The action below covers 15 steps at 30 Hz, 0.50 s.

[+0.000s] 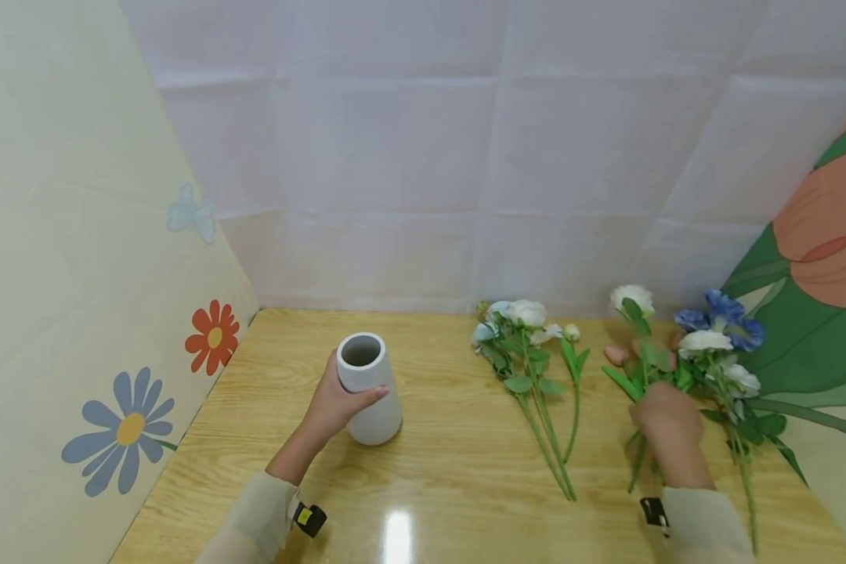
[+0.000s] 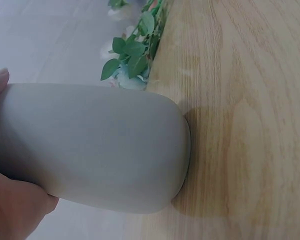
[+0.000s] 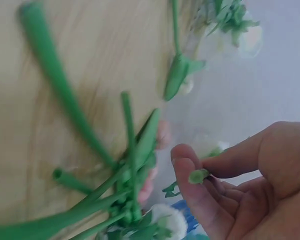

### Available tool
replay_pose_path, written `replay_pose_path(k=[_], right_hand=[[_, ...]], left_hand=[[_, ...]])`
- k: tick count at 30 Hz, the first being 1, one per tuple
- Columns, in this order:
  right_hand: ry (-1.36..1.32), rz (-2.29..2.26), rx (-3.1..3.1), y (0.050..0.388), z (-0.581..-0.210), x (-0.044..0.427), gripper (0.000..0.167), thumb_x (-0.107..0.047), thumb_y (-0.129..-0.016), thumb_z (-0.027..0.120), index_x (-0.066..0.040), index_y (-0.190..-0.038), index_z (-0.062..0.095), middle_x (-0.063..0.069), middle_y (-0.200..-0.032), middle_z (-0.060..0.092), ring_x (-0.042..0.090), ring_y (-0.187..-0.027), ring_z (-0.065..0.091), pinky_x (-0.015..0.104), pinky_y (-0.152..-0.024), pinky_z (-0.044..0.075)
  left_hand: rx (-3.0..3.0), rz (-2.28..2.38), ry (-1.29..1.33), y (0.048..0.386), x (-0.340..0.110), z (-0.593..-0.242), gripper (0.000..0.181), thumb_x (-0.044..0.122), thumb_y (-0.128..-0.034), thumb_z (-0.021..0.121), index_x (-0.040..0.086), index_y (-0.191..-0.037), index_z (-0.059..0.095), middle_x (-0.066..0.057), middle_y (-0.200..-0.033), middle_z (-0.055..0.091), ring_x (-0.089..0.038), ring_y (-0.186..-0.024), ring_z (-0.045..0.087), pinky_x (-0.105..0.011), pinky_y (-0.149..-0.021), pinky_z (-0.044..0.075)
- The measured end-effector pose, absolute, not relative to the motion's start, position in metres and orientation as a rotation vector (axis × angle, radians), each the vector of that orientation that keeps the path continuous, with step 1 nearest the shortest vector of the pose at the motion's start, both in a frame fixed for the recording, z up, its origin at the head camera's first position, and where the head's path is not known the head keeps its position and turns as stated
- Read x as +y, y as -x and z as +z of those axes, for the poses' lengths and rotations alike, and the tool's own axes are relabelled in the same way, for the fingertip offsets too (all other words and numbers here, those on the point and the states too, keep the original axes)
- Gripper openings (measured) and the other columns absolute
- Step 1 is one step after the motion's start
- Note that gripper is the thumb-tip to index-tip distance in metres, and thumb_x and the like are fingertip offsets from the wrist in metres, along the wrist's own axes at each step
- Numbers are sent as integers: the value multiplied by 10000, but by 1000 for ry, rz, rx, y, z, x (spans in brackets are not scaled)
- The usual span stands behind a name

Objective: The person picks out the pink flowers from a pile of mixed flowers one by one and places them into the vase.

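Note:
A white vase [image 1: 377, 409] stands upright on the wooden table. My left hand [image 1: 333, 406] grips it near the rim, thumb across the front; the left wrist view shows its base [image 2: 175, 155] on the tabletop. To the right, my right hand [image 1: 668, 427] pinches a flower stem between thumb and fingers. The cut end of that stem [image 3: 197, 176] pokes out in the right wrist view. A white flower [image 1: 633, 301] with green leaves rises above this hand and appears to be on that stem. Pink tulips [image 1: 616, 356] lie behind the hand, partly hidden by it.
Left of my right hand lie white and pale blue flowers [image 1: 527, 315] and a single white bud [image 1: 571, 333]. On its right are blue [image 1: 726, 317] and white flowers [image 1: 705, 342]. A pale cloth [image 1: 395, 157] backs the table.

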State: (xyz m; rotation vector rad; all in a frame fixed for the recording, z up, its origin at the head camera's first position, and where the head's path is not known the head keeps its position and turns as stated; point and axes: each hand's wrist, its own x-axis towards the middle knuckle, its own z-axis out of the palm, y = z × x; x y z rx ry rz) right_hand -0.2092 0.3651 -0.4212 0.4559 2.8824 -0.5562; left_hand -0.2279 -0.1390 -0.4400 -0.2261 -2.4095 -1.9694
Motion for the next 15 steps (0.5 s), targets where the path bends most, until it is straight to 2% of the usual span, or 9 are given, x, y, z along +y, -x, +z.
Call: replay_pose_path(k=[6, 11, 15], right_hand=[[-397, -560, 2952, 212, -421, 346, 263, -127, -900, 585, 129, -889, 642, 320, -835, 640, 411, -688, 621, 489, -568, 490], [-336, -517, 2972, 212, -420, 328, 263, -74, -872, 552, 170, -928, 632, 376, -914, 639, 496, -789, 637, 560, -653, 518], [-293, -501, 2976, 213, -424, 317, 236, -55, -866, 553, 149, -944, 642, 362, -947, 648, 492, -819, 644, 558, -658, 525]], left_hand=[[-2416, -1960, 233, 229, -139, -441, 946, 190, -779, 893, 137, -1517, 303, -108, -1385, 530, -320, -1235, 540, -579, -1051, 418], [-2422, -1955, 229, 229, -139, -441, 941, 193, -780, 892, 137, -1514, 306, -108, -1385, 529, -321, -1236, 539, -582, -1047, 420], [-2425, -1949, 222, 228, -139, -440, 939, 195, -779, 893, 139, -1512, 309, -108, -1381, 533, -319, -1233, 542, -579, -1045, 423]])
